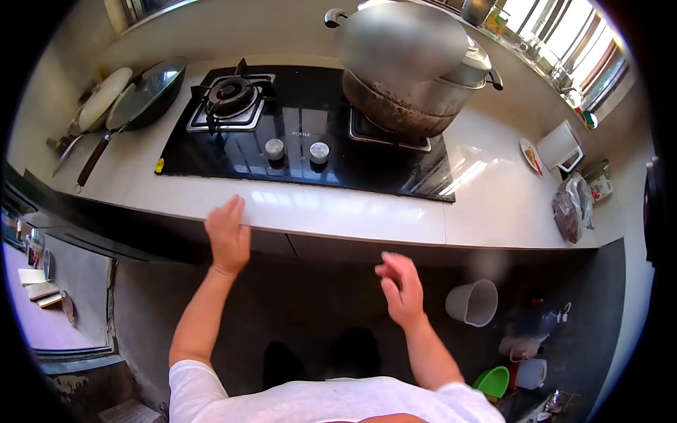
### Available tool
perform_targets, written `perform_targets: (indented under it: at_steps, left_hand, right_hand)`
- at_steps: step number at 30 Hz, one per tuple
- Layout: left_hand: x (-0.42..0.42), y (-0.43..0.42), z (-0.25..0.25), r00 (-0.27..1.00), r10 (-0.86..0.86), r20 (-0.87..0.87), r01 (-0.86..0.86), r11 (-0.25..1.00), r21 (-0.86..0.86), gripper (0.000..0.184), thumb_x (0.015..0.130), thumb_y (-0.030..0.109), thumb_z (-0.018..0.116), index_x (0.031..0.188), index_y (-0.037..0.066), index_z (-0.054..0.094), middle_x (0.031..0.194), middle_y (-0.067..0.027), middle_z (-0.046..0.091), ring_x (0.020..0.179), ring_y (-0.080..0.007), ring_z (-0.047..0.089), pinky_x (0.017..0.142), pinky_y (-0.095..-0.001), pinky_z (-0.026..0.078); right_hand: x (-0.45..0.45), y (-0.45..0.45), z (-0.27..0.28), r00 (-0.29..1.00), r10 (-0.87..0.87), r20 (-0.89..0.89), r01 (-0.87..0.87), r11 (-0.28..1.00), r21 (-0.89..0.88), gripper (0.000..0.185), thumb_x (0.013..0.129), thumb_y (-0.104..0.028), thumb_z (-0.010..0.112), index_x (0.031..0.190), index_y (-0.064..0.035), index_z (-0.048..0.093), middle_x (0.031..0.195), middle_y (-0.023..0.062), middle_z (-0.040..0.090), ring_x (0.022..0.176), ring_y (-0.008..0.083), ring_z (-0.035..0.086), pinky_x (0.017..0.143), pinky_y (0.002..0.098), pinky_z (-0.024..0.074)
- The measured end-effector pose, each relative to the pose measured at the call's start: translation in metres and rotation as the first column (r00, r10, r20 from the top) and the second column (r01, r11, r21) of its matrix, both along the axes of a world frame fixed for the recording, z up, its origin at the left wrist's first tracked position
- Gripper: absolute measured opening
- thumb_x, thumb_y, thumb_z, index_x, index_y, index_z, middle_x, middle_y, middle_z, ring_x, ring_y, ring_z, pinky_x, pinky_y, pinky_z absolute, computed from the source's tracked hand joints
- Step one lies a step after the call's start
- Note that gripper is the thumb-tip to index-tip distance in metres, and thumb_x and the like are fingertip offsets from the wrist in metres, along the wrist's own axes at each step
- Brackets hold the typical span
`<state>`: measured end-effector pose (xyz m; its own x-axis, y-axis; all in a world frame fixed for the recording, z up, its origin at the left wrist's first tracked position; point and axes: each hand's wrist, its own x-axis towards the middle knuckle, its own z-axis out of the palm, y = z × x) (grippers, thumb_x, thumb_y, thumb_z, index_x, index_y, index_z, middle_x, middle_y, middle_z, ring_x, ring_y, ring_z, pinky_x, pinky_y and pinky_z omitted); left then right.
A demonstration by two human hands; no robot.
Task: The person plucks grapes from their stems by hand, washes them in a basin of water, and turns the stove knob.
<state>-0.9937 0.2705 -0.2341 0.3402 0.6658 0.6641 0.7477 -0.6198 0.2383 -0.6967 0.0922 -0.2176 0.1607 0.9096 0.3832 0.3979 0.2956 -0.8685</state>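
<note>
My left hand (227,234) is held at the front edge of the white counter (317,206), fingers stretched out and nothing in it. Whether it touches the counter I cannot tell. Lower and to the right, in front of the cabinets, my right hand (401,287) hangs in the air with slightly bent fingers apart, also holding nothing. Beyond both hands lies a black glass gas stove (310,169) with two silver knobs. Its left burner (233,97) is bare, while a large steamer pot (402,102) covers the right one. A grey blurred patch hides part of the pot.
Left of the stove, a wok (148,92) and other pans lean against the wall. A white pitcher (560,146), a small plate (530,156) and a plastic bag (572,208) stand at the right. On the floor are a white bin (471,303) and a green basin (492,382).
</note>
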Motion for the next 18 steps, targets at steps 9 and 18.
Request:
perform_targets:
  at_steps: [9, 18]
  left_hand:
    - [-0.024, 0.079, 0.011, 0.957, 0.254, 0.137, -0.260, 0.965, 0.029, 0.036, 0.084, 0.018, 0.048, 0.115, 0.002, 0.051, 0.123, -0.0179, 0.046, 0.116, -0.0354, 0.039, 0.098, -0.0454, 0.027]
    - [-0.028, 0.077, 0.015, 0.951, 0.182, 0.250, -0.161, 0.982, -0.101, 0.027, 0.080, 0.015, 0.048, 0.102, 0.005, 0.059, 0.118, -0.0157, 0.050, 0.113, -0.0328, 0.044, 0.098, -0.0493, 0.028]
  right_hand:
    - [-0.046, 0.209, 0.041, 0.906, -0.126, 0.405, 0.162, 0.985, -0.057, 0.063, 0.071, -0.032, 0.071, 0.118, 0.0012, 0.046, 0.113, 0.0142, 0.047, 0.093, 0.0242, 0.051, 0.080, 0.0325, 0.0432]
    - [-0.049, 0.231, 0.026, 0.855, -0.207, 0.475, 0.305, 0.942, -0.137, 0.048, 0.074, -0.027, 0.068, 0.110, 0.0003, 0.053, 0.103, 0.0142, 0.053, 0.088, 0.0281, 0.055, 0.077, 0.0331, 0.0446]
